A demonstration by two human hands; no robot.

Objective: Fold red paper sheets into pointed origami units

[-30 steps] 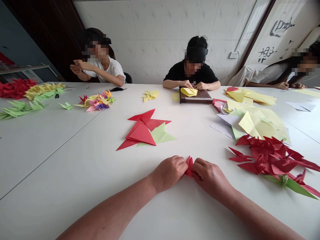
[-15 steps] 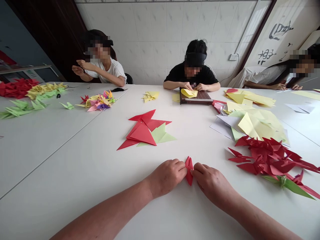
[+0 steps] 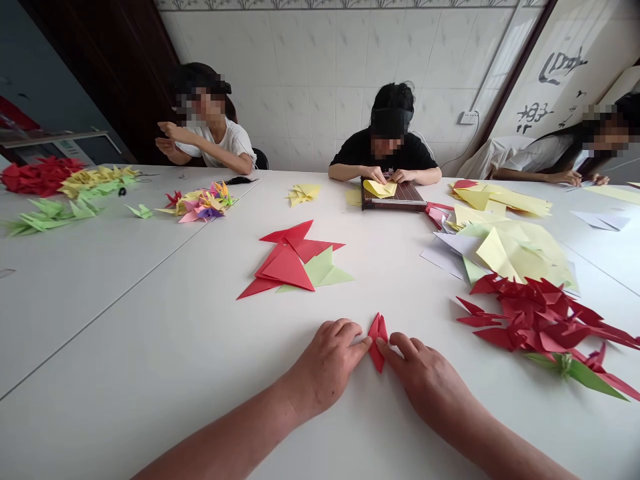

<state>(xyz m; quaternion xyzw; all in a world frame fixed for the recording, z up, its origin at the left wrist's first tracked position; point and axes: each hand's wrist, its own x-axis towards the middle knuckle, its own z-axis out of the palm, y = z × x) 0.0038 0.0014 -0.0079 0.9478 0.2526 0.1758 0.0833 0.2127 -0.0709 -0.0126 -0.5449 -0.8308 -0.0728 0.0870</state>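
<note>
A narrow red folded paper [image 3: 379, 360], diamond-shaped with a split upper point, lies on the table in front of me. My left hand [image 3: 325, 363] holds its left edge, the thumb stretched onto the paper and the other fingers curled. From the right, my right hand [image 3: 426, 375] presses its thumb on the paper's middle, its fingers bent beside it. Farther up lie several red folded sheets [image 3: 287, 267] over a light green folded sheet [image 3: 327, 270].
To the right are a heap of red folded cranes [image 3: 540, 317], a green folded piece [image 3: 595, 380] and a pile of pale yellow papers [image 3: 530, 247]. Across the table, a person in black works at a paper trimmer [image 3: 395, 197]. Colourful folded pieces [image 3: 203, 203] lie at the left.
My left thumb has stretched out onto the paper and my left fingers have loosened. My right thumb has moved inward over the paper's middle. The view has tilted slightly.
</note>
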